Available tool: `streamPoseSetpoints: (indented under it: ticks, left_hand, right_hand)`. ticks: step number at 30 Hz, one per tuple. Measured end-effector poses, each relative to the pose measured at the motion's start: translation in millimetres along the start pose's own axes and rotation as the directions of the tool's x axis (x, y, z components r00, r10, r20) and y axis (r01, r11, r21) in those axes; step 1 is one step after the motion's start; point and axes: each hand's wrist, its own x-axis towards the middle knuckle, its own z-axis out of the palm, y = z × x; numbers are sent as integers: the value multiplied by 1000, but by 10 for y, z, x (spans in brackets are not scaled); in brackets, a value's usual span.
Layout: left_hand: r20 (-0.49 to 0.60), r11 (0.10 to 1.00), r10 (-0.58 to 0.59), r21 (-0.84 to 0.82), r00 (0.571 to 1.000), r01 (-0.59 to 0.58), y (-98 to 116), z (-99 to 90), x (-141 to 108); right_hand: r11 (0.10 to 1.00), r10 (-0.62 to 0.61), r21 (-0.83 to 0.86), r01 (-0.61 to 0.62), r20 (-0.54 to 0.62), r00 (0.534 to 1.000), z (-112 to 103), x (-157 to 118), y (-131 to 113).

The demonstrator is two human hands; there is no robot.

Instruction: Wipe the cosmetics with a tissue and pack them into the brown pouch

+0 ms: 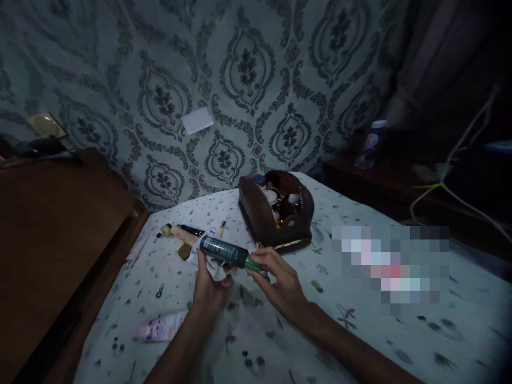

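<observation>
A dark green bottle [224,251] with pale print lies sideways between my two hands, above the patterned bedsheet. My left hand [210,288] is closed around its underside, with a crumpled white cloth [216,270] pressed against the bottle. At the other end, the fingers of my right hand [282,282] pinch the bright green cap [252,263]. Just behind the bottle stands a brown cosmetic bag [256,216], unzipped, with jars and small items inside. A pink and white tube [162,326] lies left of my left forearm.
Makeup brushes and a dark tube [192,230] lie beyond my left hand. A wooden headboard-like panel [68,213] borders the left side. A blurred-out patch [392,266] covers something on the right. A clear bottle [368,146] and white cables [452,154] are farther right.
</observation>
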Motion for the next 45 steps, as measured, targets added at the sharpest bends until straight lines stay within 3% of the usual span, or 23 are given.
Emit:
streamPoseSetpoints:
  ticks: [3,5,6,7,8,10,11,12,14,16,20,26,35,39,45]
  left_hand:
    - [153,971,16,232,988,-52,-8,172,-105]
    - [240,858,83,477,967,-192,75,312,-96]
    - [299,758,149,577,943,-303,143,396,-61]
    - [384,632,211,648,899,-425,221,490,-9]
    - [498,481,267,673,825,-562,303,592,57]
    - [732,111,240,631,637,-768,446,808,213]
    - [786,-85,191,610,588,-788,495,909,291]
    - [810,-268,127,583,572,-767,527,997,365]
    - [794,-554,42,523,606,-648,539,1114,488]
    - [779,-685,-13,450,627,-572,509,1142,580]
    - [817,-663,-24,418,576,-621,428,1025,700]
    - [869,-581,34,419,494,-698,353,898,787]
    - [870,-508,62,449,488,-735,339,899,791]
    - [874,-505,84,451,478,-736,317,882,806]
    - [875,-464,105,463,472,-755,290,862,811]
  right_hand:
    - [997,-35,-71,27,-112,993,-285,213,-86]
    - [994,-40,-110,20,-177,983,-549,407,-146]
    - [992,-25,-128,-2,-207,978,-691,514,-170]
    - [990,-11,-141,-21,-222,975,-831,624,-188]
    - [986,-1,-162,-42,-259,966,-965,736,-197]
    - [974,1,-213,-75,-331,944,-1195,955,-180]
    - [967,-5,-243,-81,-335,942,-1285,1057,-154]
    - [957,-13,-278,-79,-317,948,-1359,1152,-117]
    - [938,-29,-342,-57,-240,970,-1453,1315,-16]
    - [922,-27,-387,-25,-129,991,-1488,1446,105]
    - [915,15,-402,3,41,999,-1472,1666,344]
    - [939,64,-344,-12,140,988,-1511,1929,582]
    - [943,48,-332,9,161,986,-1651,1978,808]
    - [918,120,-396,-35,193,974,-1473,1980,751]
    - [861,323,-496,-113,361,875,-973,2022,797]
